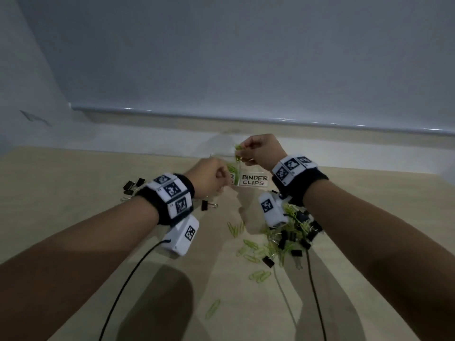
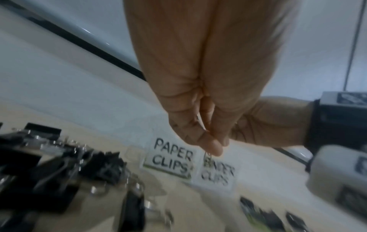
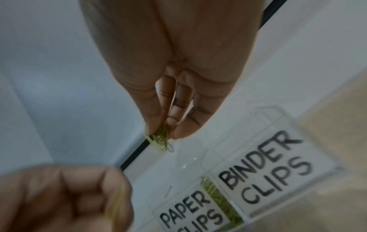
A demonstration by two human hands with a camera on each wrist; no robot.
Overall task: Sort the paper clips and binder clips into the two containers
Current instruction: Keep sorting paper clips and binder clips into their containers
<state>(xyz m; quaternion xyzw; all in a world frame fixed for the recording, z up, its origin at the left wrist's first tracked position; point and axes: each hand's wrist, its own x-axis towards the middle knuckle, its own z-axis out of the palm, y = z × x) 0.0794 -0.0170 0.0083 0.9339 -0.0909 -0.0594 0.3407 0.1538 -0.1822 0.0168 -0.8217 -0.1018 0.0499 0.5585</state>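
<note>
Pale wall (image 1: 221, 57) stands behind a light wooden worktop (image 1: 73, 188). At the far middle of it sit two clear containers side by side, each with a white hand-lettered label: the left one (image 3: 190, 218) reads "PAPER CLIPS" and holds green clips, the right one (image 1: 254, 179) reads "BINDER CLIPS". The right hand (image 1: 262, 150) hangs above the containers, its fingers (image 3: 157, 119) pinching a small bunch of green paper clips (image 3: 161, 141) that dangles over the left container. The left hand (image 1: 209, 177) is just near and left of the containers, fingers curled together; a thin wire clip seems to be pinched between them, though blur makes this hard to tell. Black binder clips (image 1: 131, 189) lie in a group at the left, one more (image 1: 208, 205) near the left wrist. A mixed heap (image 1: 290, 232) of green and black clips lies under the right forearm, with loose green clips (image 1: 258, 275) scattered nearer. Both wrists wear black bands with printed square markers.
</note>
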